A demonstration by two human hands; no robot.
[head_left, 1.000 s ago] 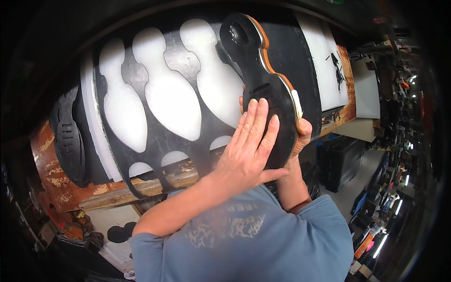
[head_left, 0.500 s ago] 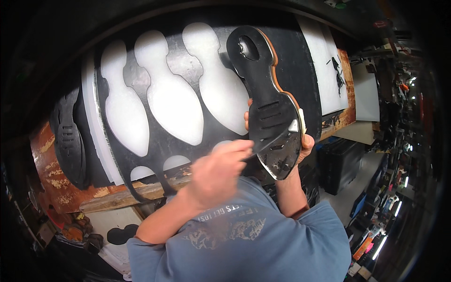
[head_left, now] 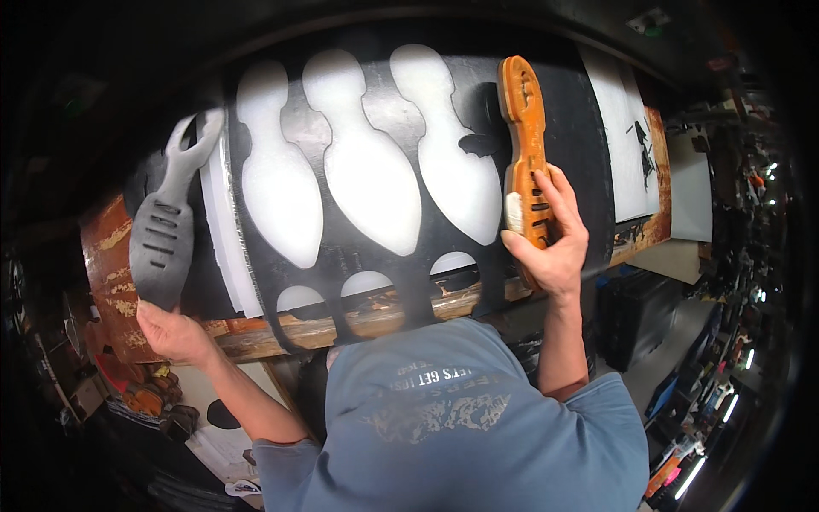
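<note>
At the left, my left hand point(head_left: 175, 331) pinches the pointed lower end of a black slotted paddle-shaped piece point(head_left: 162, 235), which has an open loop at its top. The piece hangs tilted over the left part of the bench. My right hand point(head_left: 554, 230) grips an orange-brown slotted template point(head_left: 517, 111) of similar outline, standing on edge, with a white patch point(head_left: 514, 213) on its side. Between the hands lies a black sheet point(head_left: 384, 119) with three large paddle-shaped cut-outs, showing white beneath. A dark scrap point(head_left: 479, 145) rests beside the rightmost cut-out.
The wooden bench edge point(head_left: 375, 322) runs just before my body. White sheets point(head_left: 616, 145) with black scraps point(head_left: 641, 145) lie at the right. A black case point(head_left: 631, 303) stands on the floor at the right. Orange and brown items point(head_left: 145, 388) sit at the lower left.
The black slotted piece has come away from the orange-brown template and moved left with my left hand. My right hand still grips the template, now turned on edge. The dark thin tool is out of sight.
</note>
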